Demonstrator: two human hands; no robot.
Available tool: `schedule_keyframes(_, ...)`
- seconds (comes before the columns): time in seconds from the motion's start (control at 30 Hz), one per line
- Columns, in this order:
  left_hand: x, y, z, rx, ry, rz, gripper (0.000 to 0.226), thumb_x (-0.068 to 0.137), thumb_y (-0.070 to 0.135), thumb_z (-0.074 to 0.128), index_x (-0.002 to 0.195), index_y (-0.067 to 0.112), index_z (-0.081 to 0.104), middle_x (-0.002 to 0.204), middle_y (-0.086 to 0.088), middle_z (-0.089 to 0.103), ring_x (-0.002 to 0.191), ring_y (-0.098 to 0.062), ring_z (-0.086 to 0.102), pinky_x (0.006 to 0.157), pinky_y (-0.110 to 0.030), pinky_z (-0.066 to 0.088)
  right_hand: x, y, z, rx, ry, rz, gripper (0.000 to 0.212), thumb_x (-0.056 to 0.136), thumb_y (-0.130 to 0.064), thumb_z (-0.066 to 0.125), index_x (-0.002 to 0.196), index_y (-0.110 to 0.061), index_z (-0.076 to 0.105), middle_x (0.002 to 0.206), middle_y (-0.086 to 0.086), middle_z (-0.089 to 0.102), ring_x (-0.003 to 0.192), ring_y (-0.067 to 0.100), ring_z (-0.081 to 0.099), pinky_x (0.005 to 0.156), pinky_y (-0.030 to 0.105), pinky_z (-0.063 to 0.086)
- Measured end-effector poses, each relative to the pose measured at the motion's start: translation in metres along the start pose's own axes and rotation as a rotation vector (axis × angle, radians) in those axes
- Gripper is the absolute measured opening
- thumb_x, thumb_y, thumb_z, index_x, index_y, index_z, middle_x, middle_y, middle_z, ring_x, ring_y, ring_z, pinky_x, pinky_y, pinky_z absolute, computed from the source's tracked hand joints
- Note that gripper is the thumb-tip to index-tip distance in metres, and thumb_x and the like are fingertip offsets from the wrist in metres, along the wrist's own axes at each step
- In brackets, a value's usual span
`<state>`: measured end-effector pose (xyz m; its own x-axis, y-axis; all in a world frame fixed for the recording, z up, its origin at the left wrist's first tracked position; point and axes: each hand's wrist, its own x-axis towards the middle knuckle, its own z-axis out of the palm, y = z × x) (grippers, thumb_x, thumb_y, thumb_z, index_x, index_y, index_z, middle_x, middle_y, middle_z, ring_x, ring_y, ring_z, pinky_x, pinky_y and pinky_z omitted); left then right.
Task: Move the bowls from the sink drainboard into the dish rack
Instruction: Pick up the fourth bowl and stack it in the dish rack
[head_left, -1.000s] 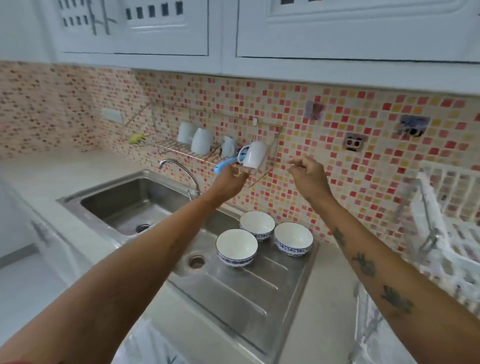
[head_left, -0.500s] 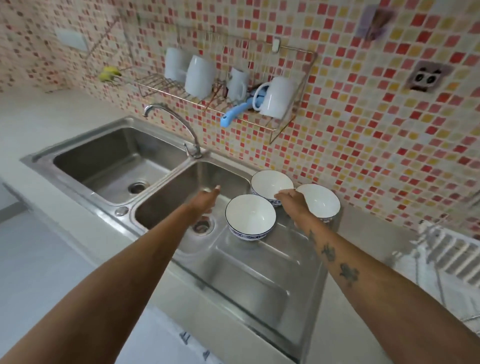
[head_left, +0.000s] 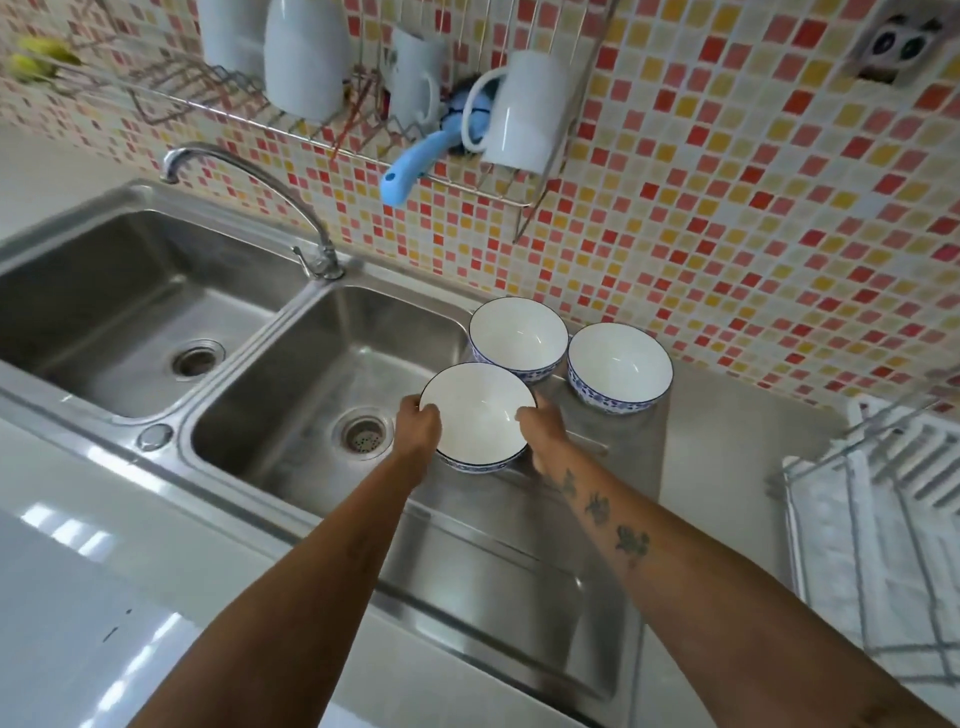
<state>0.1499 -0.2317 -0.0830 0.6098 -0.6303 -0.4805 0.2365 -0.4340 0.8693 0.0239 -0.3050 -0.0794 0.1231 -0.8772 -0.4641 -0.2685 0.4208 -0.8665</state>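
Steel drainboard (head_left: 498, 561), three bowls (head_left: 618, 366), both hands (head_left: 418, 423) gripping nearest.

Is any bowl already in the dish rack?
No: all three bowls are at the sink, none in the dish rack, and both hands grip the nearest one.

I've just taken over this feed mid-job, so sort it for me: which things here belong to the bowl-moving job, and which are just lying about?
Job:
- near bowl, gripped by left hand and right hand
- two far bowls
- drainboard
- white dish rack

Lying about:
- wall rack with mugs
- blue-handled brush
- faucet
- sink basins
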Motion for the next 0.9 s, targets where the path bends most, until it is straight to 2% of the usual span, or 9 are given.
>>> schedule_keyframes(0.07,-0.002,-0.002,0.005,0.0,0.026,0.023,0.041,0.091,-0.004,0.032,0.129,0.001,0.046,0.11,-0.011,0.05,0.097,-0.023,0.047,0.08,-0.027,0.037,0.006,0.007,0.007,0.043,0.034,0.023,0.051,0.08,0.009,0.035,0.121,-0.008,0.061,0.104,0.01,0.062,0.094,0.026,0.059,0.078,0.033,0.052)
schedule_keyframes(0.13,-0.002,-0.005,0.008,-0.008,0.046,0.033,0.044,0.09,-0.006,0.029,0.13,0.002,0.045,0.115,-0.013,0.053,0.098,-0.022,0.047,0.08,-0.026,0.036,0.011,0.01,0.01,0.069,0.042,0.044,0.054,0.078,0.009,0.033,0.12,-0.009,0.061,0.107,0.011,0.064,0.094,0.028,0.06,0.087,0.041,0.053)
schedule_keyframes(0.3,0.003,-0.013,0.009,-0.004,0.071,0.068,0.045,0.089,-0.005,0.03,0.13,0.003,0.047,0.127,-0.019,0.057,0.099,-0.023,0.049,0.082,-0.027,0.039,0.015,0.014,0.01,0.073,0.045,0.025,0.055,0.075,0.008,0.033,0.119,-0.011,0.062,0.114,0.015,0.067,0.103,0.033,0.064,0.092,0.046,0.054)
schedule_keyframes(0.47,0.005,-0.014,0.009,-0.047,0.071,0.071,0.045,0.088,-0.006,0.029,0.128,0.002,0.047,0.123,-0.02,0.056,0.097,-0.023,0.049,0.081,-0.029,0.04,0.014,0.014,0.011,0.12,0.035,0.021,0.054,0.076,0.009,0.033,0.117,-0.012,0.062,0.118,0.017,0.067,0.102,0.034,0.065,0.089,0.046,0.055)
schedule_keyframes(0.53,0.004,-0.014,0.008,-0.06,0.065,0.066,0.046,0.087,-0.008,0.029,0.128,0.001,0.048,0.118,-0.016,0.056,0.098,-0.023,0.049,0.081,-0.029,0.04,0.004,0.007,0.008,0.147,0.024,0.027,0.053,0.08,0.011,0.032,0.119,-0.009,0.061,0.112,0.015,0.066,0.092,0.029,0.062,0.077,0.037,0.056)
schedule_keyframes(0.63,-0.003,-0.016,0.011,-0.06,0.072,0.065,0.046,0.086,-0.009,0.03,0.127,0.001,0.048,0.114,-0.013,0.055,0.099,-0.023,0.05,0.081,-0.03,0.04,-0.009,0.002,-0.001,0.137,-0.003,0.028,0.052,0.083,0.013,0.031,0.121,-0.006,0.06,0.104,0.011,0.062,0.085,0.024,0.058,0.058,0.022,0.048)
schedule_keyframes(0.77,-0.025,-0.013,0.018,-0.07,0.075,0.092,0.048,0.084,-0.009,0.03,0.126,0.003,0.049,0.124,-0.019,0.058,0.105,-0.03,0.055,0.086,-0.037,0.046,-0.026,-0.006,-0.021,0.122,0.014,0.001,0.05,0.084,0.011,0.033,0.123,-0.005,0.06,0.104,0.012,0.061,0.089,0.026,0.057,0.06,0.023,0.047)
schedule_keyframes(0.83,-0.044,-0.002,0.024,-0.109,0.048,0.101,0.049,0.084,-0.008,0.03,0.128,0.005,0.048,0.125,-0.018,0.057,0.101,-0.027,0.052,0.083,-0.034,0.044,-0.038,-0.017,-0.036,0.13,0.027,-0.04,0.05,0.084,0.009,0.035,0.124,-0.009,0.059,0.109,0.011,0.062,0.092,0.024,0.056,0.06,0.022,0.046)
schedule_keyframes(0.9,-0.066,0.013,0.032,-0.16,-0.007,0.12,0.047,0.086,-0.005,0.031,0.129,0.008,0.047,0.127,-0.015,0.055,0.101,-0.025,0.051,0.084,-0.034,0.044,-0.054,-0.032,-0.056,0.161,0.047,-0.104,0.048,0.085,0.007,0.039,0.125,-0.011,0.059,0.114,0.01,0.062,0.096,0.024,0.055,0.067,0.025,0.049)
